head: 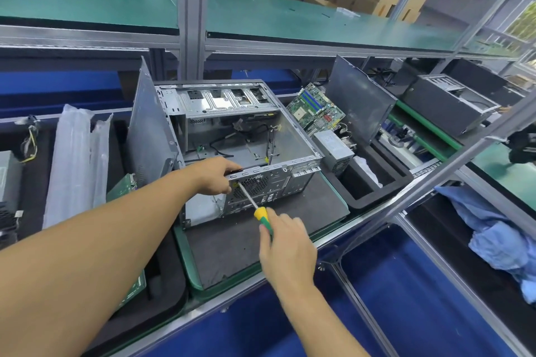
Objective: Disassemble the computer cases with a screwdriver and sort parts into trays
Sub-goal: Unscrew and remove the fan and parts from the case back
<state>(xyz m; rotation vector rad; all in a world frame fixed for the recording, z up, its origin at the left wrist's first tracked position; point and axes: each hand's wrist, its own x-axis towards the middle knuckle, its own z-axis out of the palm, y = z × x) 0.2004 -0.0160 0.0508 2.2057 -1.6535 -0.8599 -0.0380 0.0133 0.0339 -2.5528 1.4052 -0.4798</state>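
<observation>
The open case is lying on a dark mat in the middle of the table, its rear face turned toward the near edge. The left hand is reaching in from the left and gripping the top rim of that rear face, its fingers curling over the edge into the case and the thumb lying against the outside. The right hand is holding the screwdriver by its yellow and green handle, fingers wrapped round it. The shaft is slanting up and left, with the tip meeting the rear face just beside the fan grille, close under the left hand. A grey panel is standing upright against the left side of the case. To the right, a black tray is holding a motherboard leaning on edge, a power supply and another leaning panel. A second case is sitting far right
</observation>
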